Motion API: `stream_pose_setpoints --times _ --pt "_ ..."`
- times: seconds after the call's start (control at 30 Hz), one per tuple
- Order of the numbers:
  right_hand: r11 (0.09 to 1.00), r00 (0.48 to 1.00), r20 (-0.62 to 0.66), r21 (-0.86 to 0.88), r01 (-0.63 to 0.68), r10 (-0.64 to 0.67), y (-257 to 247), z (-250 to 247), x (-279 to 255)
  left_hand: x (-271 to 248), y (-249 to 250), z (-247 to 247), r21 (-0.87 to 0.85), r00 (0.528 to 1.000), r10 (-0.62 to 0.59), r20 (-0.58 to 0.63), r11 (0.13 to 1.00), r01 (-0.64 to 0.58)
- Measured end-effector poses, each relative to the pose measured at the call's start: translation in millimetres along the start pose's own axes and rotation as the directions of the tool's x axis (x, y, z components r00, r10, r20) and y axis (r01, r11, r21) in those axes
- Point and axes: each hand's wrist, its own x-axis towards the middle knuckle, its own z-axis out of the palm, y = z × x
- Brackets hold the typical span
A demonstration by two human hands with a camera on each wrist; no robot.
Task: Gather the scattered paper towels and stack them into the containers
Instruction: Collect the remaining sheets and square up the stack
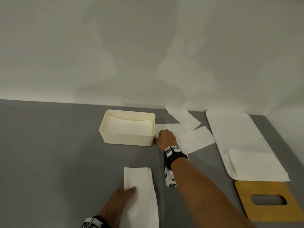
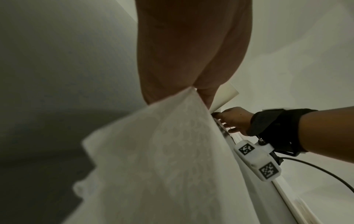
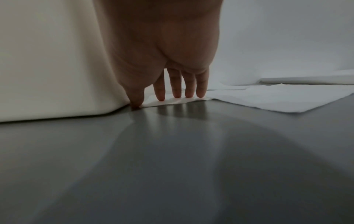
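My left hand grips a stack of white paper towels near the table's front edge, thumb on top; in the left wrist view the stack hangs from the palm. My right hand reaches to a loose paper towel lying against the right end of the cream box, which holds folded towels. Its straight fingertips rest on that towel's near edge, and the thumb touches the table at the box corner. Two more loose towels overlap beside it.
A long white tray lies at the right with a towel stack on its near end. In front of it lies a wooden lid with a slot. The grey table ends at a white wall behind.
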Motion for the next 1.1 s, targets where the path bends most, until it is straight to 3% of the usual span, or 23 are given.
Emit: stream_pose_setpoints --times 0.23,0.43,0.53,0.7,0.83,1.0,1.1 --pt "0.992 0.998 -0.049 0.116 0.052 -0.047 16.7 -4.8 -17.9 -11.1 14.2 7.4 -0.139 0.988 -0.011 0.156 0.99 0.033" --pt "0.975 0.953 -0.303 0.206 0.084 -0.018 35.6 -38.0 -65.5 -11.9 19.1 17.9 -0.208 0.971 -0.087 0.222 0.969 0.135" --pt "0.93 0.972 -0.219 0.334 0.154 -0.082 47.4 -41.8 -111.5 -19.0 25.3 28.7 -0.242 0.966 -0.118 0.232 0.954 0.175" --pt "0.935 0.966 -0.12 0.248 0.252 -0.229 61.7 -33.2 -188.1 -26.6 31.4 47.0 -0.249 0.967 -0.13 0.221 0.951 0.185" --pt "0.875 0.954 -0.024 0.393 0.284 -0.299 64.2 -24.7 -229.6 -32.9 33.6 60.5 -0.265 0.941 -0.09 0.326 0.947 0.182" --pt "0.918 0.955 0.053 0.297 0.264 -0.292 60.8 -18.8 -261.7 -41.9 31.0 68.0 -0.215 0.902 -0.148 0.405 0.944 0.251" --pt "0.899 0.927 -0.009 0.237 0.367 -0.376 58.9 -21.3 -271.9 -45.1 23.5 68.8 -0.219 0.884 -0.162 0.438 0.935 0.28"
